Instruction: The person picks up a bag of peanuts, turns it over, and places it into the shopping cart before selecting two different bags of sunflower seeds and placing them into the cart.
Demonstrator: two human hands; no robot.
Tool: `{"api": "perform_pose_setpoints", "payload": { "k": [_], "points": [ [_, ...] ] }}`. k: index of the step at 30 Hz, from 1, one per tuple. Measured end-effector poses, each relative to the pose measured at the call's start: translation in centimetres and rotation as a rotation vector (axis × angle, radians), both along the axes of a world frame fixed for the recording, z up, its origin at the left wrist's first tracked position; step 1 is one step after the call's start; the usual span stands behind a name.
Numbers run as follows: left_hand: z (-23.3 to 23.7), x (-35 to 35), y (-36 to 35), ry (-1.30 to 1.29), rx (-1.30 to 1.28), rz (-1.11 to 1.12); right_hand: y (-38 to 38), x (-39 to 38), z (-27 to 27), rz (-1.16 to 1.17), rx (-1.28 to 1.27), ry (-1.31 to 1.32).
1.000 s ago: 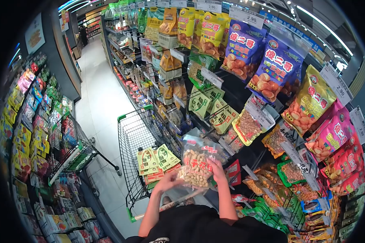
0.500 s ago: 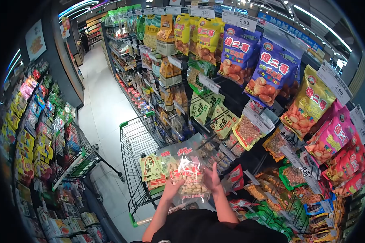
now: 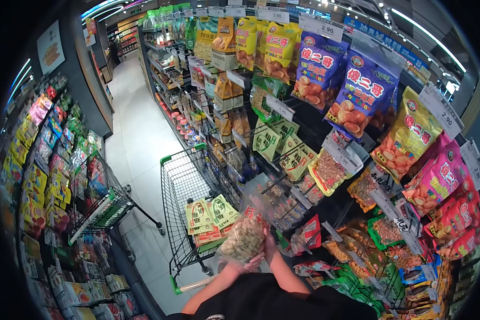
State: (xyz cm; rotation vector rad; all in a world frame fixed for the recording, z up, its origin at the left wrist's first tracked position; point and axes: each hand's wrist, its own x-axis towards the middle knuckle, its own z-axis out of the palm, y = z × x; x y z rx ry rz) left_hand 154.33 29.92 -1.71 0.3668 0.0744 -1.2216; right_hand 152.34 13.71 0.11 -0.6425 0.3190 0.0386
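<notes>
A clear plastic bag of peanuts (image 3: 244, 239) with red print is held close to my body, tilted toward the right. My left hand (image 3: 242, 266) is closed at its lower end, fingers running under it. Along the bag's right side, my right hand (image 3: 270, 246) grips the edge, its fingers partly hidden. Just beyond the bag stands a wire shopping cart (image 3: 168, 184) with green corners. Pale green snack packets (image 3: 200, 215) and red-and-yellow packets (image 3: 210, 235) lie inside it.
Hanging snack bags (image 3: 362, 93) and price tags crowd the shelf on my right. A second cart (image 3: 98, 205) stands in the aisle at left, beside another stocked shelf (image 3: 37, 181). The tiled floor (image 3: 130, 106) runs away between the shelves.
The peanut bag has turned and tilted in my hands, and it sits slightly lower. My left hand has shifted from its side to its lower end. More packets in the cart show.
</notes>
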Motion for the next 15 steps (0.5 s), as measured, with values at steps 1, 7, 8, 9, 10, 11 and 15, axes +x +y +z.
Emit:
{"api": "perform_pose_setpoints", "payload": {
  "k": [1,7,8,9,10,11,15],
  "points": [
    [-0.4,-0.6,0.8,0.012,0.042,-0.018,-0.2,0.3,1.1,-0.022,0.013,-0.043],
    [0.3,1.2,-0.2,-0.025,0.159,0.023,-3.6,0.8,6.0,0.157,0.117,-0.07],
    [1.0,2.1,-0.6,-0.053,0.163,0.06,-3.6,1.2,6.5,0.042,-0.002,-0.066],
    [1.9,2.7,-0.7,-0.078,0.173,0.1,-3.6,1.3,6.8,-0.073,-0.121,-0.062],
    [3.5,3.2,-0.5,-0.093,0.175,0.135,-4.4,1.3,6.9,-0.068,-0.059,-0.076],
    [5.1,3.7,0.1,-0.109,0.13,0.187,-5.1,0.9,6.9,-0.088,-0.052,-0.059],
    [9.6,6.4,3.7,-0.269,-0.052,0.352,-5.9,0.4,9.2,-0.158,-0.138,0.014]
  ]
}}
